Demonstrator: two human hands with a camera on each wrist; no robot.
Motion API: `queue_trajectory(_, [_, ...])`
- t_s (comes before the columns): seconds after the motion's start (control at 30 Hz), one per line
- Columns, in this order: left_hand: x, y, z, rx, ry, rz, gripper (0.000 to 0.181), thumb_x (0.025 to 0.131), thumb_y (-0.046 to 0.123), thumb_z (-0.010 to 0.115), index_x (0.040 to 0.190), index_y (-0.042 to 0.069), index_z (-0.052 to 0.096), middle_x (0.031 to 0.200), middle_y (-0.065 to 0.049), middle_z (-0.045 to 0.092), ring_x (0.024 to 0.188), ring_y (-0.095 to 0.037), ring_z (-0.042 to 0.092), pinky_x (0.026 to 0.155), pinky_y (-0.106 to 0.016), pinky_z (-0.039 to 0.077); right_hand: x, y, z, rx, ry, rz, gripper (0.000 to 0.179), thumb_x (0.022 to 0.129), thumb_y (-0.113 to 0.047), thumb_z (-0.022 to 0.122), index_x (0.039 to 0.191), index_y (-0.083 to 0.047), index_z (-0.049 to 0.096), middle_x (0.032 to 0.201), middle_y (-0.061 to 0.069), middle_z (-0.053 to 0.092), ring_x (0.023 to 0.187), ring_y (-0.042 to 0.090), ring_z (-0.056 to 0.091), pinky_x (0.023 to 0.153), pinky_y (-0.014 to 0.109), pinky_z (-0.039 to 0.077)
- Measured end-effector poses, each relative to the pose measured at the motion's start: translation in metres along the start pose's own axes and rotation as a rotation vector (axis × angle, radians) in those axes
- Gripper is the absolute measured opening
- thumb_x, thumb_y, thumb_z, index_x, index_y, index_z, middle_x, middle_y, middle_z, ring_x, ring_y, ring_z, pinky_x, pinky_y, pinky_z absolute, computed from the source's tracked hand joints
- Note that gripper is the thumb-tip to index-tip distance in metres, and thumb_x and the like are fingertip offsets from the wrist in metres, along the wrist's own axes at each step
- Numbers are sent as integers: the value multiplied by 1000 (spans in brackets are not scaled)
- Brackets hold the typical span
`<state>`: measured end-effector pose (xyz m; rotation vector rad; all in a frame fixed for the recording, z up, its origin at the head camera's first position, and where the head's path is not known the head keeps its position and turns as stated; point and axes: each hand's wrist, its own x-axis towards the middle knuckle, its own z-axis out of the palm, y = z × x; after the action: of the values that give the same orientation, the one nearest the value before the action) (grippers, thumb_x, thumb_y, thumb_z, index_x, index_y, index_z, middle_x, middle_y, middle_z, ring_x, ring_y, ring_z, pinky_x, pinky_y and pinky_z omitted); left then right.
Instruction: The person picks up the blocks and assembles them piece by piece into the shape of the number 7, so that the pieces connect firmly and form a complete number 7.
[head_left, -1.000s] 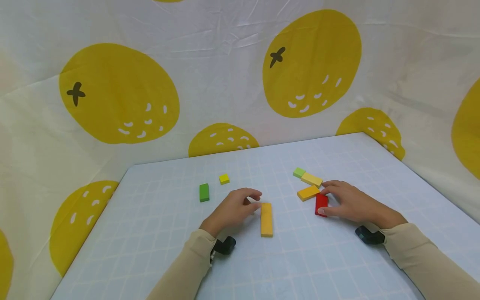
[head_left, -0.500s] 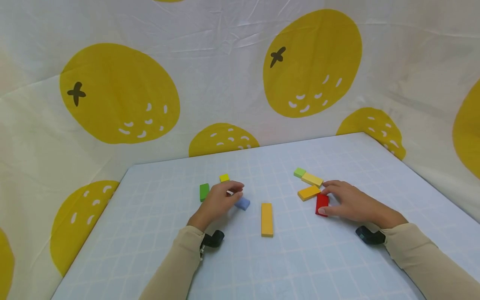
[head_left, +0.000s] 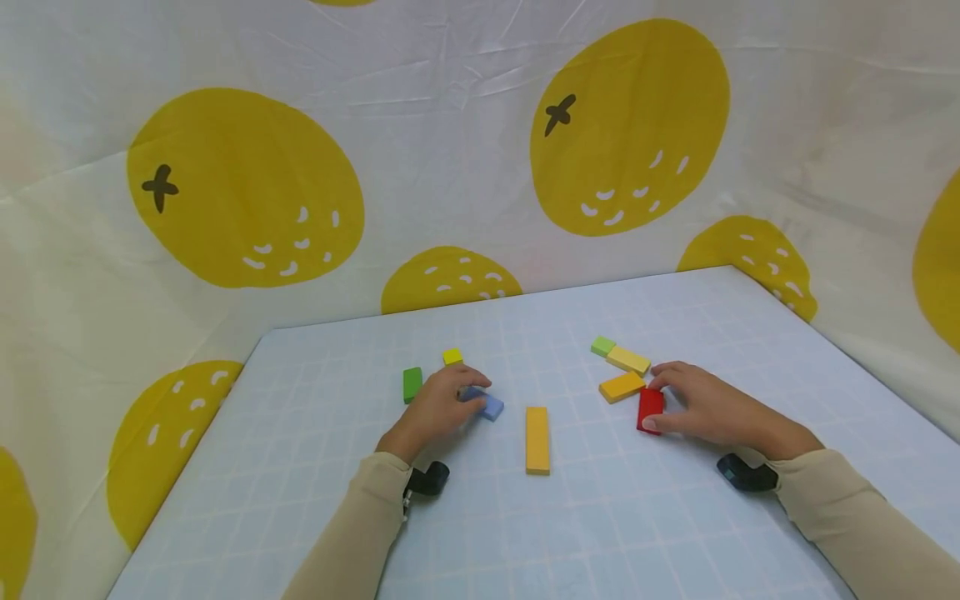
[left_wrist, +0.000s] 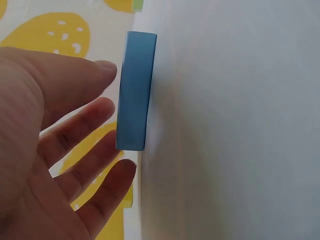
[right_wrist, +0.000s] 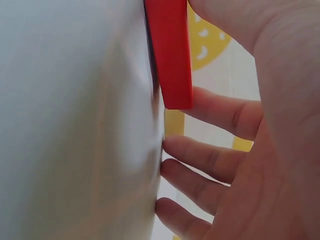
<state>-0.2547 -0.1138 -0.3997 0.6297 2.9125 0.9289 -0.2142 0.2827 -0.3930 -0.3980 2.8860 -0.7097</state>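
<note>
Tabletop (head_left: 300, 467) w/ loose blocks, listed as ff.:

1. Red block (head_left: 650, 411): toward tabletop's R. edge; pinched btwn thumb & index finger of R. hand (head_left: 708, 408), presumably so its length is spanned end to end.

2. Blue block (head_left: 492, 407): L. of tabletop centre; bracketed by L. hand (head_left: 431, 411), fingers spread & loosely bent; slight gap seen at thumb, so not judged gripped.

3. Long orange block (head_left: 537, 442): mid-tabletop, btwn hands, one end turned to far edge; untouched.

4. Green block (head_left: 412, 385), yellow block (head_left: 453, 357): toward far L. corner, beyond L. hand.

5. Light green block (head_left: 603, 347), pale yellow block (head_left: 628, 360): set end to end, R. of centre toward far edge; short orange block (head_left: 622, 387) just beside; contact w/ red unclear.
</note>
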Motion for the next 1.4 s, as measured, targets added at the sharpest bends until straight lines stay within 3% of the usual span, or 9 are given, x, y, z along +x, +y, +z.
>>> queue_trajectory(0.23, [-2, -1, -1, 12, -2, 50, 24, 94, 17, 73, 117, 12, 73, 120, 3, 63, 115, -19, 58, 102, -40, 47, -2, -1, 0, 32, 19, -5, 67, 78, -54, 81, 122, -9, 57, 132, 17, 54, 119, 37, 48, 94, 56, 51])
queue_trajectory(0.5, [-1, -4, 1, 29, -45, -10, 27, 95, 23, 72, 120, 15, 73, 121, 2, 65, 112, -17, 58, 101, -39, 47, -3, 1, 1, 17, 50, -35, 68, 78, -56, 80, 121, -7, 58, 121, 10, 59, 111, 31, 52, 94, 55, 51])
queue_trajectory(0.77, [-1, -5, 2, 19, -60, -30, 29, 95, 26, 70, 123, 15, 71, 124, 1, 65, 117, -18, 57, 104, -40, 46, -3, -1, 1, 6, 53, -22, 71, 76, -58, 81, 121, -7, 59, 116, 6, 61, 106, 28, 52, 92, 53, 52])
queue_trajectory(1.07, [-1, -5, 1, 7, -62, -18, 29, 96, 25, 70, 124, 16, 71, 125, 1, 65, 118, -18, 56, 105, -40, 45, -3, -6, 1, -25, 59, -10, 66, 75, -53, 84, 121, -11, 60, 108, 1, 62, 101, 25, 54, 85, 46, 55])
queue_trajectory(1.4, [-1, -6, 3, 20, -61, -7, 29, 96, 26, 69, 124, 16, 71, 124, 1, 65, 119, -18, 56, 105, -41, 45, -5, -10, 3, 1, 52, -28, 68, 77, -47, 85, 126, -9, 57, 112, 3, 62, 102, 25, 55, 86, 46, 56])
